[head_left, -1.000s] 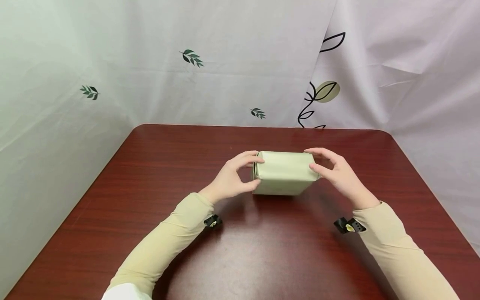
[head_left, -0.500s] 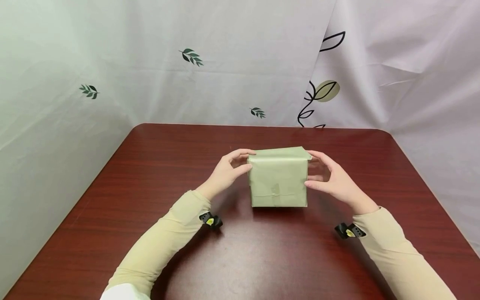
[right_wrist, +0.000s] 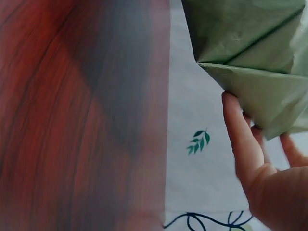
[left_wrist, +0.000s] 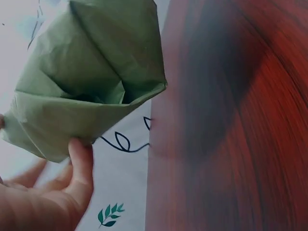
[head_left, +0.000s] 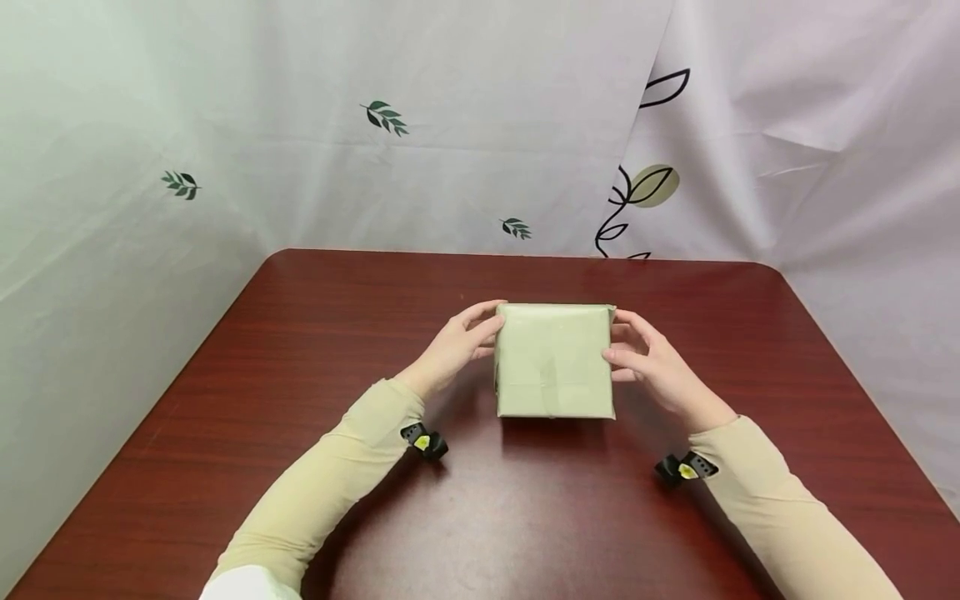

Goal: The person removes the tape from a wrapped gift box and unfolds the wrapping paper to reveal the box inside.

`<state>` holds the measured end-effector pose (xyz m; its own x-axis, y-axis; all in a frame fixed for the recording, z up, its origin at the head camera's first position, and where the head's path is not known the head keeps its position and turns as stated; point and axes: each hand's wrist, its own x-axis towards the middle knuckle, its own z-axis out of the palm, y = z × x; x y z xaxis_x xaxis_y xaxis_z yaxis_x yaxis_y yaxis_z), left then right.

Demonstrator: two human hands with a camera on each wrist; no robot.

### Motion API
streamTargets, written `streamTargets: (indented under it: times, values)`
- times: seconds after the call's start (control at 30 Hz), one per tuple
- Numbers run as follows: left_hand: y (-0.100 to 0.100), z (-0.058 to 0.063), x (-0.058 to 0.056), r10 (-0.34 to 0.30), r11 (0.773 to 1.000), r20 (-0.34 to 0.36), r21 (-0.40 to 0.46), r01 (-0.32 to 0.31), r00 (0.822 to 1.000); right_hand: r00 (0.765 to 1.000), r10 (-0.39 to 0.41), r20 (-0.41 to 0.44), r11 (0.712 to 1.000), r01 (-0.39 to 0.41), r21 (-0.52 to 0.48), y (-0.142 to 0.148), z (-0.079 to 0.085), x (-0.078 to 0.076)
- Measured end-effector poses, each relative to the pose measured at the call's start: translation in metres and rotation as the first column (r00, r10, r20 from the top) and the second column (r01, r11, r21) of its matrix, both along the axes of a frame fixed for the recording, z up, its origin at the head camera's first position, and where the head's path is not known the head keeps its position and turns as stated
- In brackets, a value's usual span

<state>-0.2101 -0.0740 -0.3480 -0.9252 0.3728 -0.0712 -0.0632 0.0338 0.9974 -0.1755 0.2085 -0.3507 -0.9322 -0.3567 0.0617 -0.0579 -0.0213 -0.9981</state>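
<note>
A box wrapped in pale green paper (head_left: 555, 358) is held up between both hands, its squarish face with a strip of tape turned toward the head camera. My left hand (head_left: 448, 348) grips the box's left edge, thumb in front and fingers behind. On the opposite edge, my right hand (head_left: 660, 367) holds it likewise. The left wrist view shows the folded paper end (left_wrist: 91, 77), where a flap gapes a little. Creased triangular folds cover the other paper end (right_wrist: 255, 62) in the right wrist view. The box's back is hidden from the head camera.
Below the box lies a dark red wood-grain table (head_left: 480, 500) with rounded far corners. A pale curtain with leaf prints (head_left: 450, 150) hangs along the back and sides. Black straps with small devices (head_left: 426, 442) sit at both wrists.
The box has been turned between the hands: a narrow side faced up before, and now the broad taped face shows. Both hands stay at its sides, the right having shifted slightly left and down.
</note>
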Motion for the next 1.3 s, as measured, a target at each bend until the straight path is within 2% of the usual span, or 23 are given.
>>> streamTargets:
  times: [0.1, 0.2, 0.4, 0.57, 0.73, 0.8, 1.0, 1.3]
  values:
    - [0.002, 0.000, -0.001, 0.007, 1.000, 0.066, 0.018, -0.009, 0.998, 0.997, -0.020, 0.074, 1.000, 0.021, -0.014, -0.002, 0.002, -0.001]
    - [0.002, -0.001, -0.001, -0.012, 0.998, 0.108, 0.060, 0.006, 0.994, 0.988, -0.031, 0.150, 0.999, 0.035, -0.024, -0.003, 0.005, -0.004]
    - [-0.006, -0.007, -0.004, -0.080, 0.996, 0.161, 0.057, 0.071, 0.984, 0.967, -0.020, 0.254, 1.000, 0.022, -0.007, -0.004, 0.002, -0.015]
    - [-0.015, -0.011, -0.014, -0.112, 0.993, 0.266, 0.061, 0.099, 0.958, 0.948, 0.014, 0.317, 1.000, -0.007, -0.021, -0.007, -0.004, -0.028]
    - [-0.021, -0.018, -0.023, -0.142, 0.990, 0.348, 0.051, 0.132, 0.927, 0.917, 0.058, 0.395, 0.998, -0.054, -0.020, -0.010, -0.012, -0.039]
    - [-0.022, -0.020, -0.025, -0.149, 0.989, 0.359, 0.039, 0.144, 0.922, 0.905, 0.071, 0.420, 0.997, -0.071, -0.017, -0.010, -0.016, -0.043]
    - [-0.023, -0.027, -0.030, -0.126, 0.992, 0.376, 0.017, 0.129, 0.918, 0.880, 0.080, 0.469, 0.996, -0.089, -0.003, -0.013, -0.024, -0.052]
    - [-0.021, -0.033, -0.036, -0.108, 0.992, 0.380, -0.025, 0.127, 0.919, 0.873, 0.063, 0.484, 0.992, -0.107, 0.064, -0.014, -0.027, -0.059]
